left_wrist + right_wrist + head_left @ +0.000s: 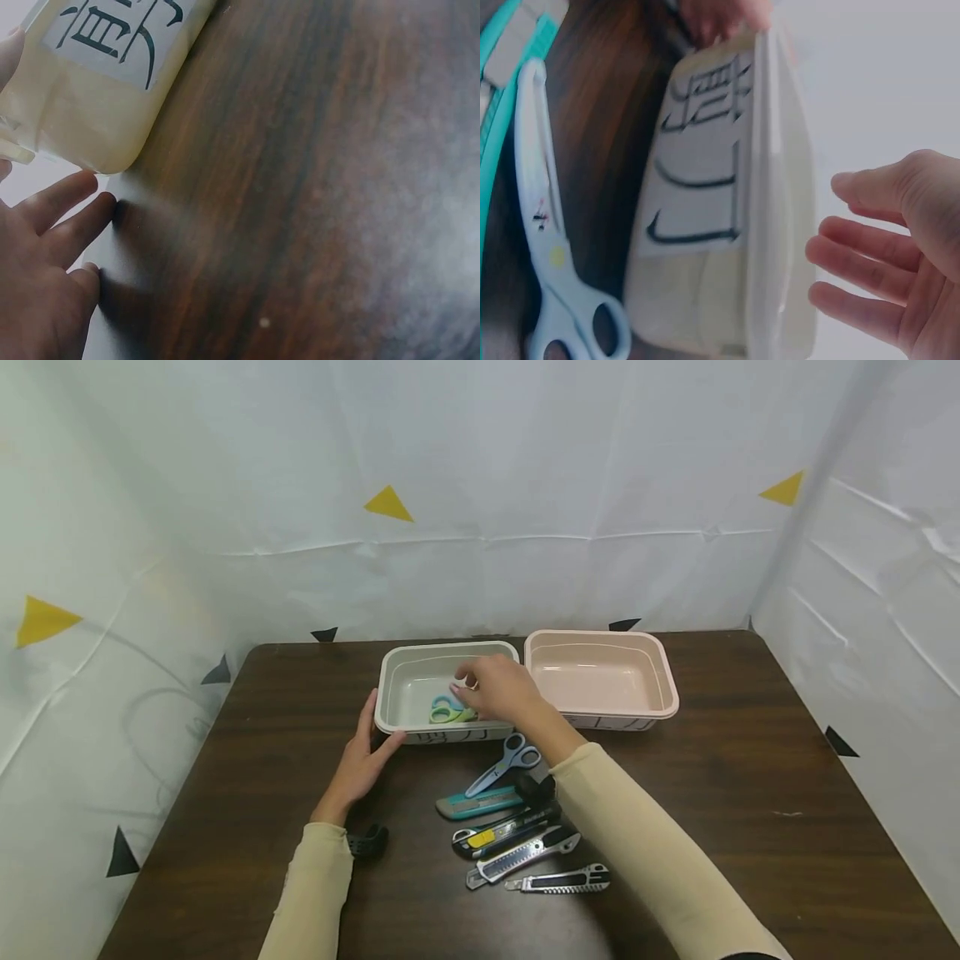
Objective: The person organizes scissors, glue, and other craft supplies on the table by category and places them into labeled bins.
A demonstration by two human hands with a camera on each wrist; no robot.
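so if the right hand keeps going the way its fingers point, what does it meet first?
Probably the far wall of the beige bin. The right hand hovers open above the scissors inside it, fingers aimed far-left; depth is unclear.

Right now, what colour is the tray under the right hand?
Pale grey-beige tray, beside a pink one; clearest in the head view.

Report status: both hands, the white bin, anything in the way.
Left hand open, touching white bin corner. Right hand open over bin, holding nothing. Green and blue scissors lie inside. Nothing blocking; cutters on table nearby.
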